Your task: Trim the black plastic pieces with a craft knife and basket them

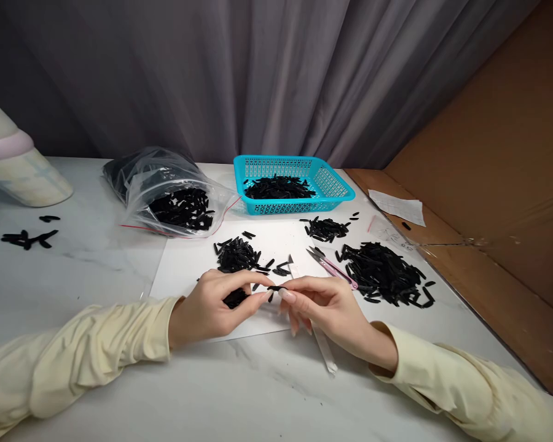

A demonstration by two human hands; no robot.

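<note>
Between my two hands I hold a small, slim black piece, pinched at both ends by thumb and forefinger. My left hand grips its left end, and my right hand its right end. Below and behind the left hand lie heaps of similar black pieces on a white sheet. Under the right hand runs a craft knife with a white-wrapped handle, its blade pointing away from me. Pink-handled thread snips lie just beyond that hand. What the pieces are made of I cannot tell.
A blue basket and an open zip bag hold more black pieces. A large heap and a smaller one lie right. Loose pieces and a tumbler stand left. Cardboard walls the right side.
</note>
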